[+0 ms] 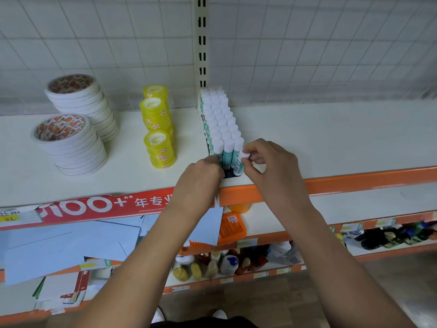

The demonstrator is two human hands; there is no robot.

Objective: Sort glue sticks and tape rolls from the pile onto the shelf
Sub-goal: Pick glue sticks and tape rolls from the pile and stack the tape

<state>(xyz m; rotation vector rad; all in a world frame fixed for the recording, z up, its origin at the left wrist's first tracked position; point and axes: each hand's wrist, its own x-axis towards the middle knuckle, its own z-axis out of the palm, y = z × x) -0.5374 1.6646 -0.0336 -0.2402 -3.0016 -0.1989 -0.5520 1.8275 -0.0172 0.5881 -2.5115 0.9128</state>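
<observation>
Head | glue sticks (220, 119): white caps, teal labels, upright | right fingers (260, 159) pinch one | left fingers (214, 165): cannot tell

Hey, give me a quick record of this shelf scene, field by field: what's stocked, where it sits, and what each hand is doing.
surface: white shelf with orange front edge
centre: block of glue sticks, upright, white caps, three wide
left of block: yellow tape rolls in three stacks
far left: white tape rolls in two stacks
left hand: against the block's front-left corner, grip hidden
right hand: pinches the white cap of one glue stick at the block's front-right corner
below: blue paper sheets, bottles
</observation>
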